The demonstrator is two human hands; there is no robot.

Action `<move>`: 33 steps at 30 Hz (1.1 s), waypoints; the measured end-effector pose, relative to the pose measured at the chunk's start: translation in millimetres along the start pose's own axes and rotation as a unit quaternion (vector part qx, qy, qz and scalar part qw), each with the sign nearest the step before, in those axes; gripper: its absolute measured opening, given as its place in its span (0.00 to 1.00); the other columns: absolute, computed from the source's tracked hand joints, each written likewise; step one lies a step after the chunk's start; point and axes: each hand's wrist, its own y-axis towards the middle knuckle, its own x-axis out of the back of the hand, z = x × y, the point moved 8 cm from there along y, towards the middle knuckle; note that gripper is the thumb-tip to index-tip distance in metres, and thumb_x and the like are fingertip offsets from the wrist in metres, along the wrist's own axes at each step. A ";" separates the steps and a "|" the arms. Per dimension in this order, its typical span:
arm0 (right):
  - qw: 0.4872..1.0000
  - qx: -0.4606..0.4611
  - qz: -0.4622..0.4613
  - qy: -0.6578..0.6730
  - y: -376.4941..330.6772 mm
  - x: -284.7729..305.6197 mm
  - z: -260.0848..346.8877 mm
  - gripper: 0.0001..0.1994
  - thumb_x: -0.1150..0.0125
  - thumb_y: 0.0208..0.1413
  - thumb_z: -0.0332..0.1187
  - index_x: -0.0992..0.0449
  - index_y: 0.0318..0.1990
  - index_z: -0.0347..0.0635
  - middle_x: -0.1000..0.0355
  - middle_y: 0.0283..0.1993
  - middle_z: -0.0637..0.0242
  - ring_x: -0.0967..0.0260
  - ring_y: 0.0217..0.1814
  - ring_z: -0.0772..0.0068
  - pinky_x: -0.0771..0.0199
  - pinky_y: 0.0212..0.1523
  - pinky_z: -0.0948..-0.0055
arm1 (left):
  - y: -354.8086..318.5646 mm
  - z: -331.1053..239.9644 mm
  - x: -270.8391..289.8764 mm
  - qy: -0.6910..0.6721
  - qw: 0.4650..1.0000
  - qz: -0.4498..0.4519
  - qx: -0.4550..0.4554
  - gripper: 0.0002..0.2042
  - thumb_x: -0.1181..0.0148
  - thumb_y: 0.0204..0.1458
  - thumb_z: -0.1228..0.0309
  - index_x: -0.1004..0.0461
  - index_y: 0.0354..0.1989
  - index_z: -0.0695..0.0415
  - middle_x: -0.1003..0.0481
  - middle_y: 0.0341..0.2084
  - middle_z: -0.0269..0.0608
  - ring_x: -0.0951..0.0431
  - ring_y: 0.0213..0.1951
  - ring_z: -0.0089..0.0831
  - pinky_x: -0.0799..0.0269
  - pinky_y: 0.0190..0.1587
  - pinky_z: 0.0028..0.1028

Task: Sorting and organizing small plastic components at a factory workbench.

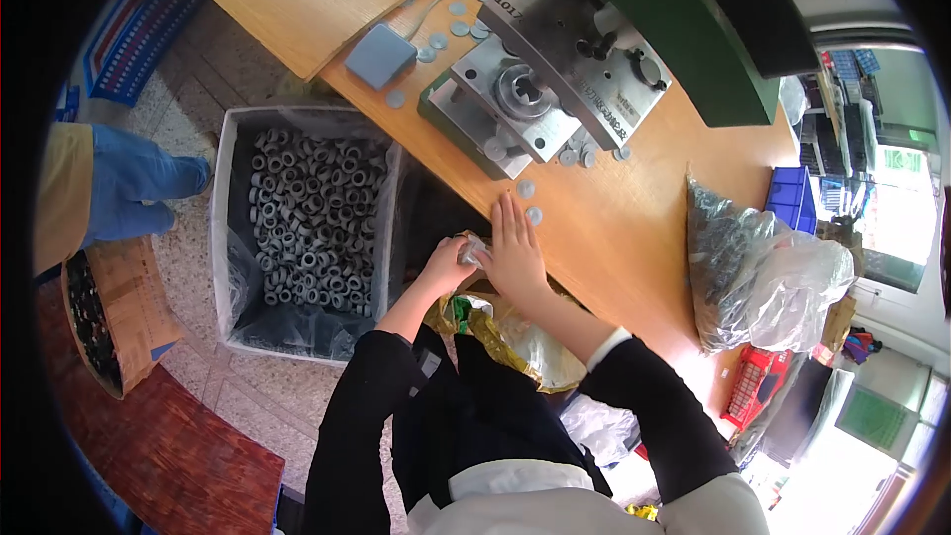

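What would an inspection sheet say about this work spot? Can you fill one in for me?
Surface: wooden bench, mostly bare at the near end.
Job's things: small clear packet at the bench edge; grey discs beside it.
Clutter: metal press tool; loose discs; box of grey rings; plastic bags of parts.
Grip: left hand holds the packet; right hand lies flat, fingers on the bench.
Cables: grey lead to a blue pad.
Surroundings: another person's leg; blue crate.
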 end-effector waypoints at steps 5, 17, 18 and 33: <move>0.996 0.009 0.057 -0.070 -50.9 0.7 10.7 0.36 0.48 0.45 0.50 0.45 0.54 0.28 0.54 0.60 0.45 0.57 0.63 0.50 0.59 0.61 0.58 | 0.0 0.3 3.2 -0.001 1.000 0.011 0.009 0.24 0.40 0.38 0.70 0.36 0.46 0.62 0.35 0.40 0.50 0.34 0.45 0.43 0.38 0.47 0.31; 0.986 -0.008 -0.114 0.121 26.7 38.3 -26.1 0.28 0.45 0.45 0.40 0.41 0.52 0.32 0.53 0.60 0.47 0.59 0.64 0.49 0.56 0.61 0.58 | 2.5 -5.3 0.1 0.010 1.000 0.015 -0.013 0.24 0.43 0.36 0.73 0.36 0.46 0.60 0.35 0.40 0.51 0.34 0.44 0.44 0.38 0.46 0.31; 0.980 -0.034 -0.120 0.157 26.9 31.5 -41.1 0.28 0.45 0.46 0.39 0.42 0.53 0.34 0.52 0.60 0.49 0.60 0.64 0.50 0.56 0.61 0.59 | 4.4 -9.5 -3.4 0.008 1.000 0.025 -0.014 0.24 0.44 0.36 0.74 0.36 0.46 0.60 0.35 0.40 0.51 0.34 0.44 0.44 0.38 0.46 0.31; 0.949 0.056 -0.085 0.300 -4.9 11.2 -54.3 0.20 0.49 0.43 0.20 0.35 0.48 0.38 0.42 0.54 0.55 0.45 0.57 0.53 0.45 0.56 0.63 | 76.6 18.4 -12.6 0.076 0.994 0.070 0.017 0.25 0.47 0.32 0.72 0.34 0.46 0.62 0.30 0.39 0.52 0.33 0.45 0.45 0.36 0.46 0.33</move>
